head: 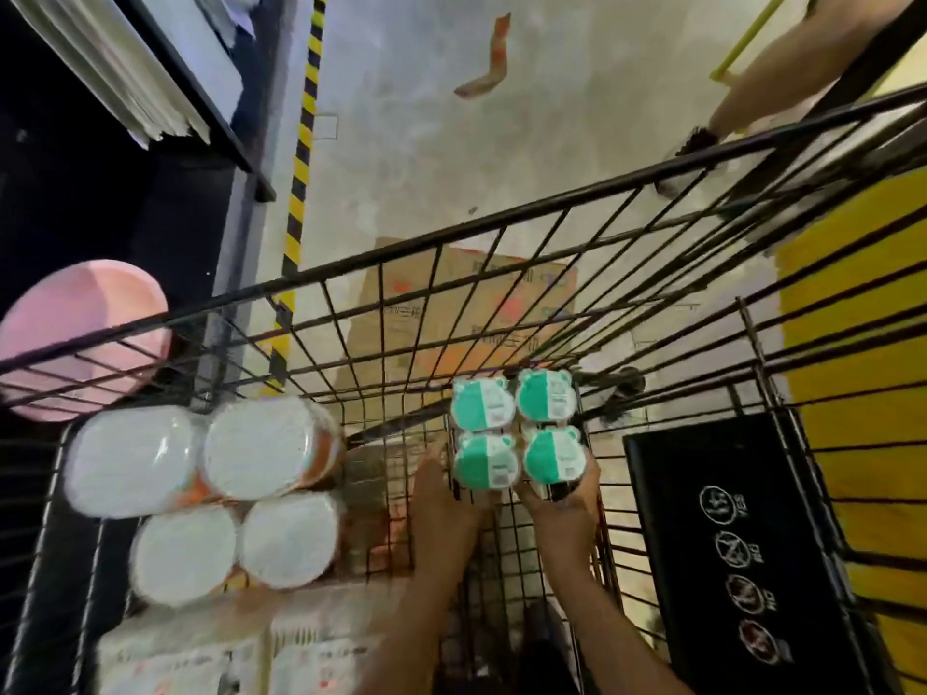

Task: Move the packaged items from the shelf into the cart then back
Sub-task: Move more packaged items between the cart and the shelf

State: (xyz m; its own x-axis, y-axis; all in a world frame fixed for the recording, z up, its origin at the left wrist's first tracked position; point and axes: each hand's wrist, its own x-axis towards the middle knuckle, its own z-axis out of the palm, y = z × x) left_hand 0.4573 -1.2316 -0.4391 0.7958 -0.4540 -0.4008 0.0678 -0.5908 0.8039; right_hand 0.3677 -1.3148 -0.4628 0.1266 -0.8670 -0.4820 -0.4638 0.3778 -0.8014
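Looking straight down into a black wire-mesh cart (381, 273). Both hands deep inside it: left hand (441, 486) cupping the left flank, right hand (569, 491) curled round the near right corner of a clear-wrapped four-pack of round tubs with glossy teal-and-white lids (516, 428). Pack sitting low in the basket, hard against the far mesh wall, lids facing up; whether it rests on the cart floor, cannot tell. To the left, inside the cart, a bigger shrink-wrapped bundle of four rounded white-capped containers with orange sides (210, 494), film shiny and crinkled, lying over white printed packs (241, 649). Right of the hands, a flat black plastic flap with round white pictograms (727, 539). Under the mesh, a brown cardboard sheet (476, 303) on mottled concrete floor (416, 143). Round pink plastic lid (75, 338) outside the left rim.
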